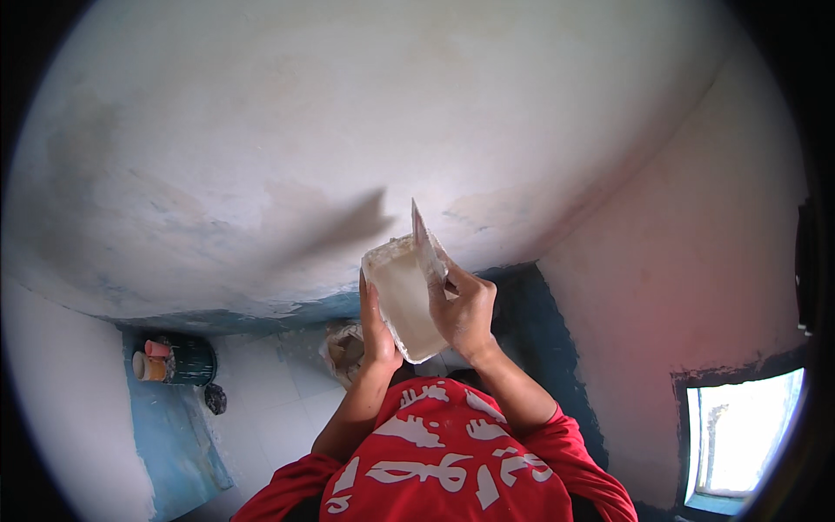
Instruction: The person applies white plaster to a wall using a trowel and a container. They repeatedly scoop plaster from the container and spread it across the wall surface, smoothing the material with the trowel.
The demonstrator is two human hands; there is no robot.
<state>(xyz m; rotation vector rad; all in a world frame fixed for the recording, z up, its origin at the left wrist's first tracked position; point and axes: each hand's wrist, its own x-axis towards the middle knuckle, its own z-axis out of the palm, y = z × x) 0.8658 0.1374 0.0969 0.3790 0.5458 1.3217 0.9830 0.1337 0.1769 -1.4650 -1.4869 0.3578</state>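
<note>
Red shirt [435, 452]: the wearer, nearest, at 6 o'clock, bare forearms stretched toward the middle.
Left hand [380, 335]: at about 8 o'clock on the tub, fingers closed along its left side and bearing it up.
Right hand [470, 313]: at 3 o'clock, fingers gripping the scraper, knuckles hard by the tub's right rim.
Tub [389, 248]: mid-air at the centre, long and pale, rim caked, its mouth facing up; how deep the paste [404, 296] lies I can't tell.
Scraper [424, 244]: blade on edge over the right rim, tip toward 12; contact with the paste is hidden from me.
Blade work: I'd say it is being loaded or wiped clean; the next move calls for a firmly held tub and an unspilled blade.
Sack [335, 341]: behind the left forearm, 7 to 8 o'clock.
Wall [235, 113]: patchy white, at 12, a shadow [344, 230] cast at 11.
Bucket [196, 361]: dark, at 8, a pink cup [157, 349] and tan cup [150, 369] by its mouth.
Window [739, 435]: bright, at 4.
</note>
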